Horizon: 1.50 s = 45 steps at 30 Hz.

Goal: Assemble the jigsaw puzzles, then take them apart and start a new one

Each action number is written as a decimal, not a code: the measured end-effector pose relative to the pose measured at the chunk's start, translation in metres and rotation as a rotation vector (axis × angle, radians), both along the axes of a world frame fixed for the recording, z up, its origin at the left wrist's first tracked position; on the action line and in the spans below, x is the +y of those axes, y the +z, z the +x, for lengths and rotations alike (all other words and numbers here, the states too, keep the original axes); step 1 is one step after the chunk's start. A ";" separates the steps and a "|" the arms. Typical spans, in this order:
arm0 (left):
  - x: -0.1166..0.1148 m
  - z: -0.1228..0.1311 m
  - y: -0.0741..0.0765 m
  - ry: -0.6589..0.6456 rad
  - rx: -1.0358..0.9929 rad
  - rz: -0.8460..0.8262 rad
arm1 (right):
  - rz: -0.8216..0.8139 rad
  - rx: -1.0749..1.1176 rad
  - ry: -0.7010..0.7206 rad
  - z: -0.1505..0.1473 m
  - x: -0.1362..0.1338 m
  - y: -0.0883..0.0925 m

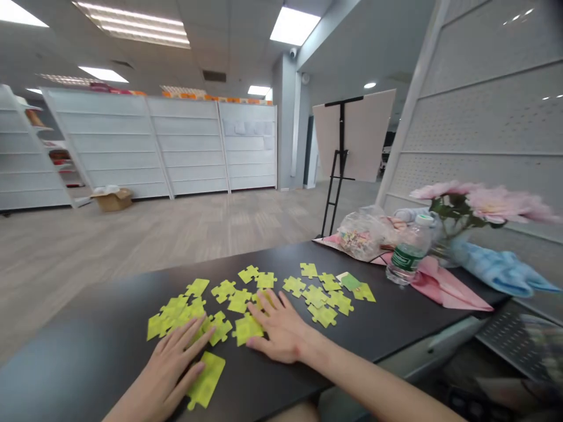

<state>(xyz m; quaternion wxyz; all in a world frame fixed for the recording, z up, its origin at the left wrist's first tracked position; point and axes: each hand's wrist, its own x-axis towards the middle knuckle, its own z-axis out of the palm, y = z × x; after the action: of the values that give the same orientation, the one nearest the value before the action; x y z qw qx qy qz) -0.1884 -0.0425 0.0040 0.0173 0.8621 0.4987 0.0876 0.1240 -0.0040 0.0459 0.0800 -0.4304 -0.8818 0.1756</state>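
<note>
Yellow-green jigsaw puzzle pieces (176,313) lie scattered over the dark table (109,328), some overlapping. My left hand (176,360) rests with its fingers spread, the fingertips over the left group of pieces. By its thumb lies a larger puzzle piece (209,378) near the front. My right hand (279,325) is spread flat at the middle, fingertips on pieces there, with another puzzle piece (247,329) beside its thumb. To its right sits a further group of puzzle pieces (323,299); one piece (349,281) there shows a green and cream picture.
At the table's right stand a water bottle (407,255) with a green label and a vase of pink flowers (492,202). Near them lie a clear plastic bag (363,234), a pink cloth (444,287) and a blue cloth (501,266). Beyond the table stands an easel (338,152).
</note>
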 end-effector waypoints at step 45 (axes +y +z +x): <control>-0.032 0.071 0.008 0.136 0.105 -0.146 | -0.004 -0.076 -0.217 0.045 -0.003 -0.003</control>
<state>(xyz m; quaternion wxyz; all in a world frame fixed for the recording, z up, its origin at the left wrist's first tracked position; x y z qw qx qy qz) -0.1173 -0.0742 0.0121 0.0480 0.8262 0.5613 0.0067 0.1691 -0.0069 0.0429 0.0640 -0.5298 -0.8320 0.1513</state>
